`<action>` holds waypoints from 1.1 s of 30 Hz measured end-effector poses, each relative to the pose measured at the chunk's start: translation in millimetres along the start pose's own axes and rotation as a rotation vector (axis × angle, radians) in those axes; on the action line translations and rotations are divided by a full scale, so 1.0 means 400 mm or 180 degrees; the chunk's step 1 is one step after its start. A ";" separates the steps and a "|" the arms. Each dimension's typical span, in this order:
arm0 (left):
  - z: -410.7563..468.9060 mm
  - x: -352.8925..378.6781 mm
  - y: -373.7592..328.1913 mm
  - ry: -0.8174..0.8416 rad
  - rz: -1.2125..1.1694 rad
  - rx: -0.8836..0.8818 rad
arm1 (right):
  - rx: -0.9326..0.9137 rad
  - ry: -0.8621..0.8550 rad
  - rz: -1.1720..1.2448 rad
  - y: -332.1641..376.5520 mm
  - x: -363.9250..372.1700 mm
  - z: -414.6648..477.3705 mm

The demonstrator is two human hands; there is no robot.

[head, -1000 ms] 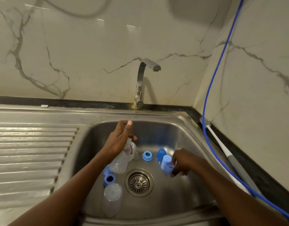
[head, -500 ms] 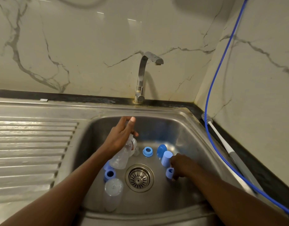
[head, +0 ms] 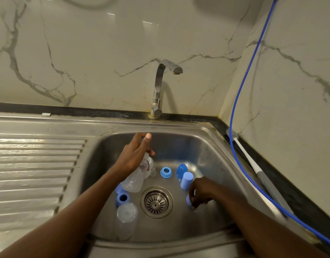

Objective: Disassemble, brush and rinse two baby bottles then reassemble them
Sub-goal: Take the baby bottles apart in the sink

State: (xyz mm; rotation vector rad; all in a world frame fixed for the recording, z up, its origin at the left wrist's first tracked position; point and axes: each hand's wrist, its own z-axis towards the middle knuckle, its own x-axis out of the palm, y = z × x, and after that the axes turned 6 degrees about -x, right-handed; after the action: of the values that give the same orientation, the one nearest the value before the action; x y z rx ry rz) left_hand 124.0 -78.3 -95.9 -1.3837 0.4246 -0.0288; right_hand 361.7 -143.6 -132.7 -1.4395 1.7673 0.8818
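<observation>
My left hand [head: 134, 155] grips the neck of a clear baby bottle [head: 135, 180], tilted above the sink basin [head: 207, 146]. My right hand [head: 200, 191] reaches down to the basin floor and pinches a small blue ring [head: 188, 200]. Beside it stands a pale blue cap [head: 186, 180], with a darker blue cap [head: 181, 169] behind. A blue collar ring [head: 166, 172] lies near the middle. A second clear bottle [head: 127, 220] lies at the front left, with a blue collar [head: 122, 199] just behind it.
The drain strainer [head: 156, 202] sits in the middle of the basin. The tap [head: 160, 86] stands at the back, with no water running. A white-handled bottle brush [head: 253, 162] and a blue hose [head: 240, 90] lie along the right counter. A ribbed drainboard [head: 34, 164] lies to the left.
My right hand has let go of the pale blue cap, now standing on the basin floor, and moved down to a small blue ring. My left hand keeps holding the bottle.
</observation>
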 end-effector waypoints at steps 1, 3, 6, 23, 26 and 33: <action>0.000 0.000 0.000 0.0007 0.0005 0.0007 | 0.0020 0.0160 0.0070 0.004 0.004 -0.002; -0.001 0.002 -0.003 0.0035 0.0009 0.0021 | 0.0082 0.0403 -0.0017 0.006 0.012 0.001; -0.002 0.004 -0.002 0.0045 0.0013 0.0022 | 0.0088 0.0187 -0.0255 0.009 0.016 0.009; 0.003 0.005 0.002 0.0068 0.0053 0.0046 | -0.0303 0.0627 -0.1900 -0.010 0.033 0.083; 0.004 0.005 0.005 0.0070 0.0033 0.0044 | -0.0313 0.0683 -0.2081 -0.012 0.035 0.091; 0.003 0.006 0.005 0.0080 0.0010 0.0021 | -0.0096 0.0768 -0.1649 -0.002 0.041 0.091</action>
State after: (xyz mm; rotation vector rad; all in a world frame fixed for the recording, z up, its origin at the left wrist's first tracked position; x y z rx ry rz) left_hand 126.1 -77.2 -98.4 -1.3773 0.4474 -0.0451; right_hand 363.4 -121.9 -166.0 -1.9663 1.4318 0.4776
